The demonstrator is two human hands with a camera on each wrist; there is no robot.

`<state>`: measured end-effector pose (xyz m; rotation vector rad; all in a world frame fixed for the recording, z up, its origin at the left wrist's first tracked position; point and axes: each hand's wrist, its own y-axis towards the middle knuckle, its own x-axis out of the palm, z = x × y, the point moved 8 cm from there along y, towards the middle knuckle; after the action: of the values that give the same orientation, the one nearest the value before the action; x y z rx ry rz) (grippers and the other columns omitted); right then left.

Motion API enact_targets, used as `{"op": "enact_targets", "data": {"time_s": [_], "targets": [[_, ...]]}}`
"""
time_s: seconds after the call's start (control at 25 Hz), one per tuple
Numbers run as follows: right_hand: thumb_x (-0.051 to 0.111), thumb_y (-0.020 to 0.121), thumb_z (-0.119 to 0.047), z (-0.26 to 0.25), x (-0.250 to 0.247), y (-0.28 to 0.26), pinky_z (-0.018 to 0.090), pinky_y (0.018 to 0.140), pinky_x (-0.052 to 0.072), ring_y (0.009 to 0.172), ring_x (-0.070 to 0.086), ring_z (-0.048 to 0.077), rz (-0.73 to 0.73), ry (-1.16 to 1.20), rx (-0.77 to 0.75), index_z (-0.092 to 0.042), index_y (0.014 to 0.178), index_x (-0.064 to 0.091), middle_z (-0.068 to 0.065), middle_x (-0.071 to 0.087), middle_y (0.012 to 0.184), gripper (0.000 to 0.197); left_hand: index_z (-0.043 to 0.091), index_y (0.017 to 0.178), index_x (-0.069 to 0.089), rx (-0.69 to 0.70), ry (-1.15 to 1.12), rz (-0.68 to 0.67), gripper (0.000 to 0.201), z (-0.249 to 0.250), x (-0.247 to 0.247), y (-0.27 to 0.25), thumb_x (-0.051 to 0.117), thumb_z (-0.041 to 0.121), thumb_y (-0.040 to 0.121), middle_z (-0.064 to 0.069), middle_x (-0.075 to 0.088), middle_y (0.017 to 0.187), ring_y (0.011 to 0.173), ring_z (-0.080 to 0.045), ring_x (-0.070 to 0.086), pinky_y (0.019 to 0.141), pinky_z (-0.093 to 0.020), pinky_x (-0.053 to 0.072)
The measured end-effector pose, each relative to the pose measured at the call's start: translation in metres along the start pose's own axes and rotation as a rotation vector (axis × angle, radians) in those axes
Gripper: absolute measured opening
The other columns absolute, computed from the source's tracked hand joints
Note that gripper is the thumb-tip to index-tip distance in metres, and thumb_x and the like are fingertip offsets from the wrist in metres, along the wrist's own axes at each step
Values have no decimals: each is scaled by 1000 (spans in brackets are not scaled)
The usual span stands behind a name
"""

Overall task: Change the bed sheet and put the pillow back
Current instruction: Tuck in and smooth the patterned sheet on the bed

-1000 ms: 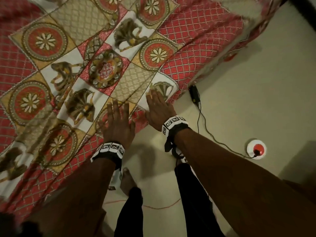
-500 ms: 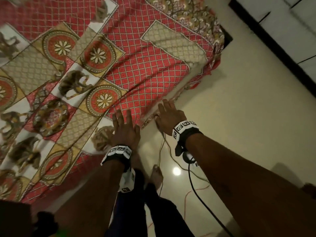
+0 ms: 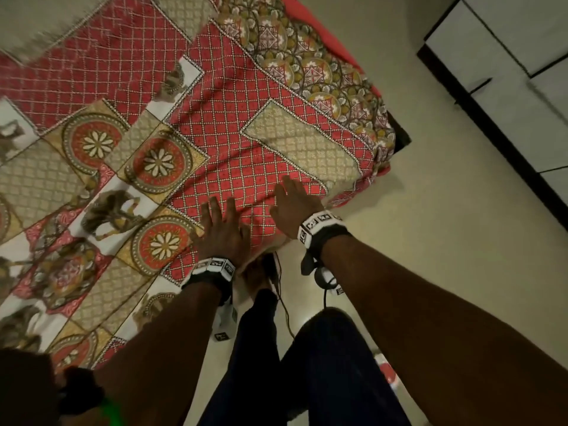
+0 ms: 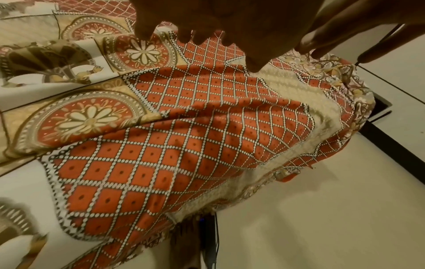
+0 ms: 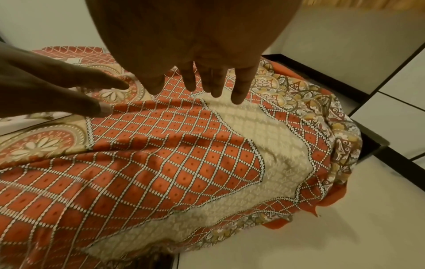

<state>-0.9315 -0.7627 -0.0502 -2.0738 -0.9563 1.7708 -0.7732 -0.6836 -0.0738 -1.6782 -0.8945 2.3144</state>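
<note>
- Sliding along the bed, both hands now sit near the far corner of the bed sheet [image 3: 233,124], closer to it than half a second ago.
- One second ago the hands lay on the white and gold squares with animal pictures; now they lie on the red part with the criss-cross lines.
- The left hand [image 3: 222,230] lies flat on the red cloth, its fingers straight and spread, holding nothing.
- The right hand [image 3: 293,202] lies flat too, just beside the left one, with its fingertips at the edge of a cream patch; its fingers are straight and hold nothing.
- The bed sheet covers the bed and hangs over the edge down toward the pale floor [image 3: 445,241], with soft wrinkles near the hands.
- More of the corner shows now, and the round red and white thing seen a second ago on the floor is out of sight.
- Counting: two hands, two wrist bands [image 3: 319,224] with black and white squares, and one sheet.
- One dark cord [image 3: 284,309] runs over the floor between the person's legs.
- Four round flower circles show on the sheet in the head view.
- White cupboard doors [image 3: 507,56] with a dark base stand past the corner of the bed.
</note>
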Motion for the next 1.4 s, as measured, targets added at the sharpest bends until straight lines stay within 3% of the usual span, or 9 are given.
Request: {"op": "enact_targets", "data": {"time_s": [0.32, 0.52, 0.8, 0.92, 0.96, 1.04, 1.12, 1.24, 1.4], "targets": [[40, 101, -39, 81, -67, 73, 57, 107, 37, 150, 10, 29, -24, -55, -74, -13, 152, 26, 9, 9, 164, 59, 33, 159, -3, -61, -43, 1, 69, 105, -11, 61, 30, 52, 101, -4, -12, 168, 154, -29, -9, 112, -73, 17], [41, 102, -40, 143, -97, 142, 57, 109, 36, 150, 12, 32, -99, -200, -266, -9, 152, 27, 13, 13, 163, 60, 33, 159, -2, -223, -98, -2, 69, 184, 8, 116, 30, 53, 101, -2, -13, 168, 154, -25, -11, 114, -71, 18], [41, 97, -25, 232, -146, 218, 55, 105, 40, 147, 18, 32, -31, -327, -350, -11, 149, 32, 11, 21, 160, 54, 27, 160, 6, -292, -244, 86, 69, 306, 32, 193, 33, 52, 101, -5, -5, 168, 155, -27, -6, 112, -70, 18], [44, 93, -28, 257, -184, 237, 55, 96, 45, 140, 29, 32, 124, -298, -302, -13, 141, 39, 10, 31, 151, 51, 23, 153, 25, -290, -261, 105, 63, 359, 35, 203, 37, 51, 98, -11, 20, 162, 150, -31, 15, 108, -66, 30], [45, 92, -27, 264, -192, 244, 54, 93, 46, 136, 32, 32, 156, -285, -292, -13, 139, 42, 11, 33, 149, 49, 20, 145, 34, -294, -260, 122, 60, 377, 36, 206, 39, 53, 95, -13, 33, 153, 143, -32, 28, 101, -62, 39], [49, 91, -25, 275, -199, 257, 52, 89, 49, 129, 36, 32, 189, -283, -290, -14, 138, 42, 12, 35, 145, 49, 15, 137, 40, -331, -301, 132, 65, 409, 40, 208, 37, 62, 92, -11, 43, 143, 131, -33, 39, 91, -59, 44], [49, 91, -22, 280, -199, 267, 53, 90, 48, 130, 34, 34, 160, -290, -296, -16, 144, 36, 13, 30, 150, 56, 15, 143, 37, -388, -357, 102, 72, 429, 51, 208, 38, 64, 91, -10, 41, 146, 132, -33, 39, 93, -59, 41], [52, 87, -16, 279, -191, 271, 57, 96, 44, 140, 24, 37, 84, -372, -365, -21, 146, 35, 12, 19, 158, 61, 19, 145, 33, -457, -350, 13, 69, 435, 75, 201, 50, 53, 87, -9, 38, 146, 133, -33, 37, 94, -57, 42], [63, 86, -31, 269, -142, 246, 61, 107, 35, 146, 19, 33, -251, -698, -625, -17, 139, 46, 9, 26, 155, 58, 27, 133, 41, -498, -446, -38, 53, 437, 104, 201, 58, 45, 86, -10, 34, 142, 132, -39, 34, 88, -58, 49]]}}
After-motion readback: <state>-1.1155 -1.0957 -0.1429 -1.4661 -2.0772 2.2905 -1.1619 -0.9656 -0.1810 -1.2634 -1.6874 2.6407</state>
